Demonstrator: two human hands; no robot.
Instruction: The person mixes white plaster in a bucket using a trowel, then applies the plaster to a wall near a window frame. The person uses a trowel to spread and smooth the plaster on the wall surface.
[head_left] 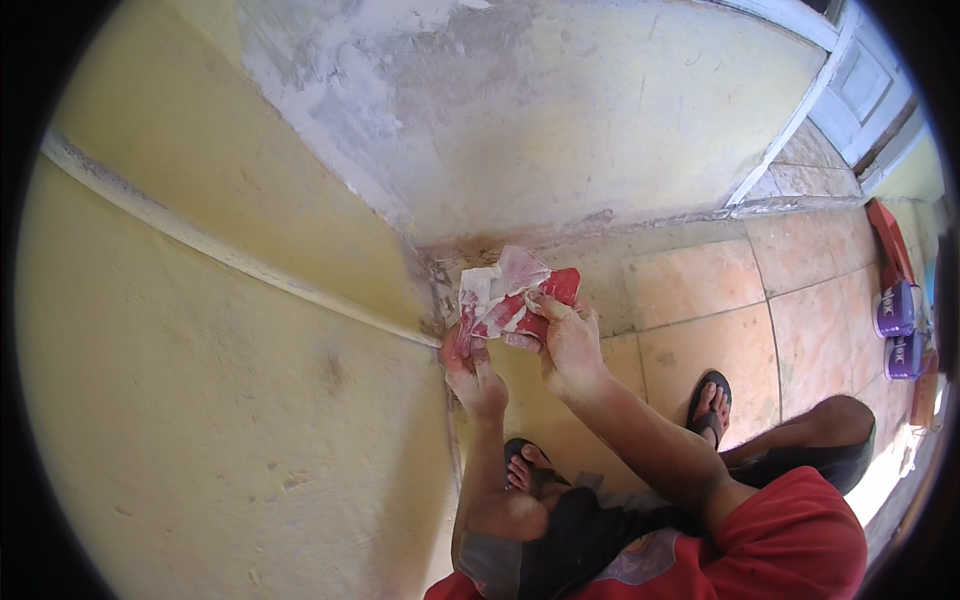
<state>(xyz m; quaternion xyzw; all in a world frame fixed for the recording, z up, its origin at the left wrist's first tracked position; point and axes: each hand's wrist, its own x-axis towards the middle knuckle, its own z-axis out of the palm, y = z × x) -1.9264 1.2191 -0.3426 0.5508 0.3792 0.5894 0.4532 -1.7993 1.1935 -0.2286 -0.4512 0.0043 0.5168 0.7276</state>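
Both hands are raised in front of the wall corner, holding a crumpled red-and-white packet smeared with white paste. My left hand grips its lower left edge, with the fingers partly hidden behind it. At the packet's right side my right hand is closed, its thumb and fingers pinching the red part near a white smear. What lies inside the folds is hidden.
A yellow wall with a raised ledge rises at left. Ahead stands a patchy wall with white filler. On the tiled floor, purple containers and a red object stand at right. My sandalled feet are below.
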